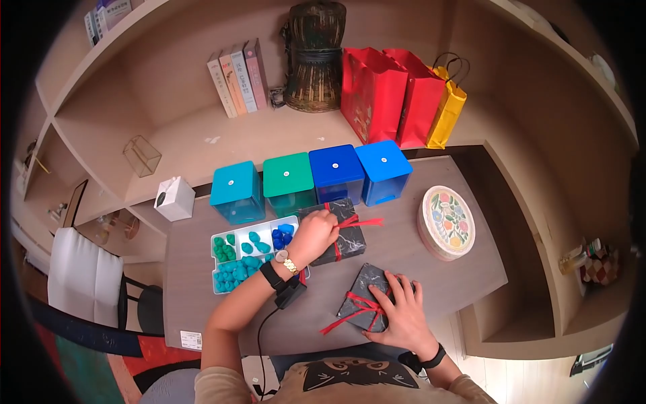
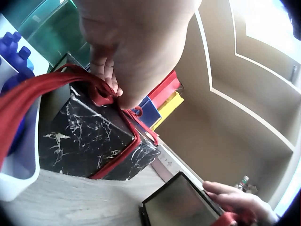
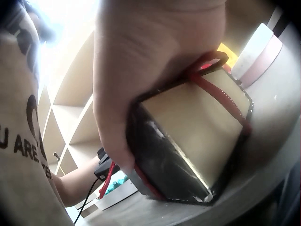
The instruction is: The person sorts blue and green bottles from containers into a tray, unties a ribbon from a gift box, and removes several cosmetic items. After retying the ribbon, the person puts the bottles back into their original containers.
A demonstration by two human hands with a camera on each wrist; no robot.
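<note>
A black marble-patterned gift box [image 1: 351, 242] tied with red ribbon lies near the middle of the table. My left hand [image 1: 317, 234] is over its top, and in the left wrist view its fingertips pinch the red ribbon [image 2: 101, 94] at the knot. Closer to me, my right hand [image 1: 405, 315] grips a second, smaller black gift box [image 1: 367, 279], also tied with red ribbon. It sits tilted, its pale face [image 3: 188, 117] showing in the right wrist view, with my thumb along one side. My palm hides part of this box.
A white divided tray [image 1: 219, 291] of green, teal and blue pieces lies left of the larger box. Behind stand a teal bin [image 1: 235, 195], a green bin [image 1: 288, 176] and two blue bins [image 1: 336, 165]. A round floral tin [image 1: 445, 222] stands right; a tissue box [image 1: 175, 198] left.
</note>
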